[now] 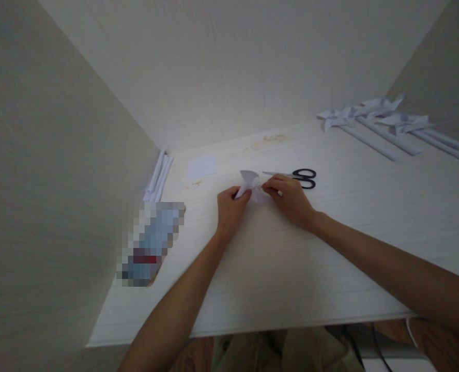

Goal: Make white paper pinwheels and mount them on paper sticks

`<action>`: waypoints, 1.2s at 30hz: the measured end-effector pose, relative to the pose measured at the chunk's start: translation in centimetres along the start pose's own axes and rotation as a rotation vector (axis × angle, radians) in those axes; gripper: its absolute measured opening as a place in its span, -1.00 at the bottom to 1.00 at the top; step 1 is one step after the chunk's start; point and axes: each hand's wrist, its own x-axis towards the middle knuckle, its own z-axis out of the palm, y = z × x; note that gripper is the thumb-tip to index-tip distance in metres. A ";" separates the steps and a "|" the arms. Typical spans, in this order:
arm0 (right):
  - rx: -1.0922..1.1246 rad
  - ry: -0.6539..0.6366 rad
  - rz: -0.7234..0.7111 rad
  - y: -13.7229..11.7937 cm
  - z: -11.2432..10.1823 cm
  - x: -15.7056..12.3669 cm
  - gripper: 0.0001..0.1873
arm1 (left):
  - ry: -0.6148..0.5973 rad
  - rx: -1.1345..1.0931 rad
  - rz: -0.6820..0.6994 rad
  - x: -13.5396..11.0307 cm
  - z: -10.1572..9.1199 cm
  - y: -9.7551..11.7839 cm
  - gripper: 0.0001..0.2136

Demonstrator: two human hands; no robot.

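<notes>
A white paper pinwheel [248, 177] with curled blades is held above the middle of the table. My left hand [231, 209] grips it from the left, thumb on top of the paper. My right hand [289, 200] comes in from the right, its thumb and forefinger pinched close to the pinwheel's centre. Whatever sits between those fingertips is too small to make out. Just beyond my right hand lie black-handled scissors [305, 174], blades pointing left and partly hidden by the fingers.
Several finished-looking paper pinwheels on rolled paper sticks [380, 137] lie at the back right. Rolled paper tubes [159, 175] rest by the left wall, near a blurred-out flat object [154, 243]. A square paper sheet [202, 167] and small yellowish slivers [274, 138] lie toward the back.
</notes>
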 end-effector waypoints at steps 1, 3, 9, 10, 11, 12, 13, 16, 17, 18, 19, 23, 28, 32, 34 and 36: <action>0.008 0.011 0.001 0.0 0.0 0.0 -0.83 | 0.008 0.004 -0.005 0.0 0.0 -0.1 -0.85; 0.019 0.035 0.006 0.1 -0.1 0.1 -0.85 | 0.024 0.014 -0.012 0.0 -0.1 -0.2 -0.82; 0.046 0.038 -0.011 0.3 -0.2 0.3 -0.87 | 0.038 0.016 -0.012 0.1 -0.2 -0.3 -0.82; 0.052 0.036 -0.014 0.2 -0.2 0.3 -0.87 | 0.037 0.014 -0.010 0.1 -0.1 -0.3 -0.81; 0.056 0.034 -0.013 0.1 -0.2 0.3 -0.87 | 0.036 0.012 -0.008 0.1 -0.1 -0.2 -0.81; 0.058 0.033 -0.010 0.0 -0.2 0.2 -0.86 | 0.036 0.008 -0.007 0.1 -0.1 -0.2 -0.81; 0.056 0.030 -0.006 -0.1 -0.3 0.2 -0.86 | 0.036 0.004 -0.007 0.1 -0.1 -0.2 -0.82; 0.040 0.012 -0.002 -0.3 -0.3 0.2 -0.85 | 0.041 -0.005 -0.009 0.1 0.0 -0.2 -0.82; 0.037 0.006 -0.005 -0.4 -0.3 0.2 -0.85 | 0.042 -0.008 -0.009 0.1 0.0 -0.2 -0.82; 0.036 0.003 -0.009 -0.4 -0.2 0.2 -0.85 | 0.043 -0.010 -0.008 0.1 0.0 -0.2 -0.82; 0.034 0.003 -0.012 -0.4 -0.2 0.1 -0.86 | 0.044 -0.010 -0.006 0.0 0.0 -0.2 -0.82; 0.018 -0.002 -0.017 -0.2 -0.1 0.1 -0.85 | 0.056 -0.002 0.009 0.0 0.1 -0.2 -0.82; 0.004 -0.007 -0.013 -0.3 0.0 0.1 -0.85 | 0.075 0.021 0.024 -0.1 0.1 -0.3 -0.82; -0.007 -0.012 -0.007 -0.3 0.1 0.0 -0.83 | 0.084 0.025 0.035 -0.2 0.2 -0.2 -0.82; -0.019 -0.015 -0.013 -0.2 0.2 -0.1 -0.83 | 0.089 0.027 0.046 -0.2 0.3 -0.2 -0.83; -0.029 -0.016 -0.022 -0.2 0.2 -0.1 -0.84 | 0.094 0.033 0.059 -0.2 0.4 -0.2 -0.83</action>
